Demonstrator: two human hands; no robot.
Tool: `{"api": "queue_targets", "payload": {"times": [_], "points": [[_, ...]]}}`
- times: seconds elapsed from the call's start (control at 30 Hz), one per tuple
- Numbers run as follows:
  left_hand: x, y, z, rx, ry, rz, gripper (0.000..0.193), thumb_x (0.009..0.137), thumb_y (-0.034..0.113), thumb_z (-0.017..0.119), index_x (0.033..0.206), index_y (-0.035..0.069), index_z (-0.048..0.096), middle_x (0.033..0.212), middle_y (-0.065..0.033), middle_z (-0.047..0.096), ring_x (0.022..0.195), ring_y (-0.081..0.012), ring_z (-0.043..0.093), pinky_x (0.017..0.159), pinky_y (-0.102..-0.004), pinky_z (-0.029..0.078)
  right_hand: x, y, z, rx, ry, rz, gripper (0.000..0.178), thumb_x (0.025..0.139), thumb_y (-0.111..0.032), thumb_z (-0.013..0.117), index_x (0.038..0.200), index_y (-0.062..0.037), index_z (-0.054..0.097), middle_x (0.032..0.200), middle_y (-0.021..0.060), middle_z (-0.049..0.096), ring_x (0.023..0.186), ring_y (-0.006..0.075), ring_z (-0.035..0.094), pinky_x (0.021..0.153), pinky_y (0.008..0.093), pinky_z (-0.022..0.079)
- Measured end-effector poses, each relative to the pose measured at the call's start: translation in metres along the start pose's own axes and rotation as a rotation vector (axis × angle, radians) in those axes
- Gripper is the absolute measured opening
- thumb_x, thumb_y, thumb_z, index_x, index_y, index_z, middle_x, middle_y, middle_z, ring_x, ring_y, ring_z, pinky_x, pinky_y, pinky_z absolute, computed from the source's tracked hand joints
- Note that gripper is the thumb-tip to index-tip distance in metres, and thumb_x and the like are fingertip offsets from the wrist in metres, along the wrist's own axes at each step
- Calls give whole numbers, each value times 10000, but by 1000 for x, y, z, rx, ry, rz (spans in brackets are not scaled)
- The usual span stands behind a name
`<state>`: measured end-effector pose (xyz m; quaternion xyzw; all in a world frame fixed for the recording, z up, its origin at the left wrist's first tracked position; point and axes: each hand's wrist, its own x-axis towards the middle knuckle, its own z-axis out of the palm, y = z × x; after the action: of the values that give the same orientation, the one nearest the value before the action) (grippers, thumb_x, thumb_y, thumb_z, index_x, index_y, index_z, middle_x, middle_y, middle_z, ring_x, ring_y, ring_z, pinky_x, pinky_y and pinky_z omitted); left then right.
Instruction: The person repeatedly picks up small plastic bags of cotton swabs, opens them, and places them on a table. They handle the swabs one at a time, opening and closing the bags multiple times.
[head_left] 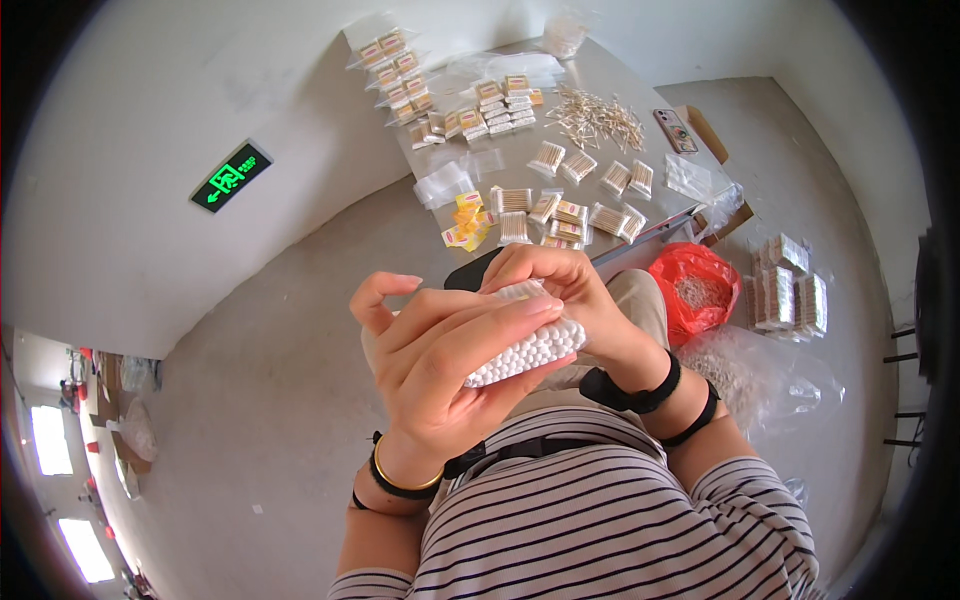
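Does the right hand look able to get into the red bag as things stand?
Probably not right now: the right hand is on the bundle of cotton swabs, along with the left hand. Otherwise, the red bag is open, with nothing seen covering its mouth.

Open floor [270,400] lies left of the left hand [425,350] — ahead, swab bundles [513,228] crowd the table [628,85]; a red bag [668,275] obstructs the right.
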<state>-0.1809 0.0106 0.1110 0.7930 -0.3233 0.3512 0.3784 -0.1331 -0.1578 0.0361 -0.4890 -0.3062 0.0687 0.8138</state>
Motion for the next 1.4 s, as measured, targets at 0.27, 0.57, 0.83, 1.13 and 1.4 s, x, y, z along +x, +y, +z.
{"api": "queue_targets", "payload": {"times": [0.27,0.57,0.83,1.13,1.4], "points": [[2,-3,1,-76,-12,16,422,708,272,947,1051,192,713,991,89,793,840,-73,681,1006,-342,330,1,-4,1,-23,-1,-11,158,944,-143,758,1046,-23,737,1012,34,735,975,111,658,890,288,509],[-1,-2,-1,-107,-30,-38,425,689,321,959,953,190,652,1000,53,796,830,-81,676,976,-347,357,1,-5,-1,-58,13,-9,143,930,-107,753,1040,-16,741,1014,45,743,974,120,665,884,290,516],[-2,-3,-5,-49,-63,91,572,629,360,994,951,202,548,1135,-6,645,873,-170,632,810,-380,405,2,-15,-2,-90,47,-61,129,909,-4,729,1036,-13,746,1025,67,752,974,142,675,897,300,524],[-15,8,-14,33,-52,133,354,733,218,865,962,299,607,1134,127,622,1042,-91,619,967,-367,364,12,-33,-6,-384,-15,-217,131,866,-43,756,994,-35,787,958,64,756,928,180,671,904,330,494],[-20,9,-12,116,-17,233,244,828,168,759,979,295,616,1125,148,625,1041,-60,615,1016,-380,346,14,-40,-7,-462,-38,-271,127,863,-66,768,985,-53,799,943,53,754,913,181,665,903,338,482]]}}
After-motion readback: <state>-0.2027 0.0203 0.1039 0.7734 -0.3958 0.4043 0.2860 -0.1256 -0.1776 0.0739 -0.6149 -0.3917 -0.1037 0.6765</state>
